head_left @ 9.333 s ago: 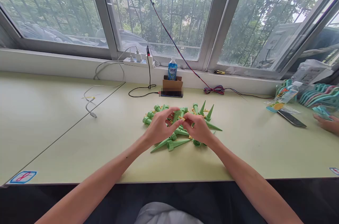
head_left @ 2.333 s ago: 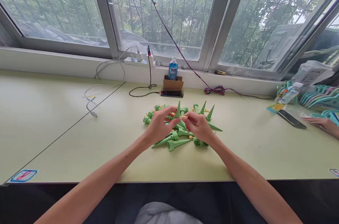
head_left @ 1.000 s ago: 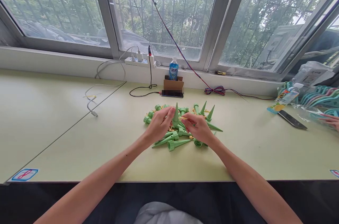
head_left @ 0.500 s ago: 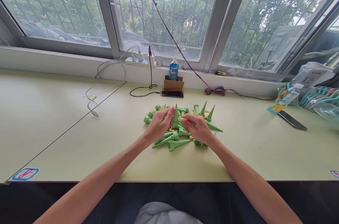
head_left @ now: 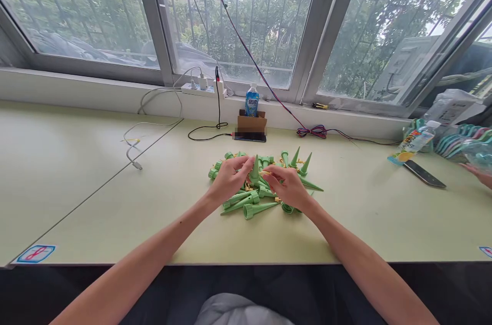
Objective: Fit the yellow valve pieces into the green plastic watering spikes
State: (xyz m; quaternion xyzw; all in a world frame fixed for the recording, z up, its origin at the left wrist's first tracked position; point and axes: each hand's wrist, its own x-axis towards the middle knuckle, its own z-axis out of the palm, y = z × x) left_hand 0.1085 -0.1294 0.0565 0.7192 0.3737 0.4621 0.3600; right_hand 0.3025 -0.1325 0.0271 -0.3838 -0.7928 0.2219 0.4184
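My left hand [head_left: 231,177] is closed around a green plastic watering spike [head_left: 255,171], its tip pointing up. My right hand [head_left: 285,181] pinches a small yellow valve piece [head_left: 264,173] against the side of that spike. How far the piece sits in the spike is hidden by my fingers. Beneath and around both hands lies a pile of more green spikes [head_left: 265,208], with small yellow pieces [head_left: 277,199] scattered among them. Several spikes lie on their sides, and a few at the right [head_left: 306,165] stand tip up.
Behind the pile are a phone [head_left: 249,137], a cardboard box [head_left: 251,122] with a blue bottle [head_left: 252,101], and a coiled cable [head_left: 312,131]. At right lie a drink bottle [head_left: 415,143], a dark phone [head_left: 425,174] and another person's hand [head_left: 478,175]. A white cable [head_left: 132,153] trails at left.
Another person's hand has come in at the right edge, by the clear plastic. The spike in my left hand has dropped very slightly; my grips look the same.
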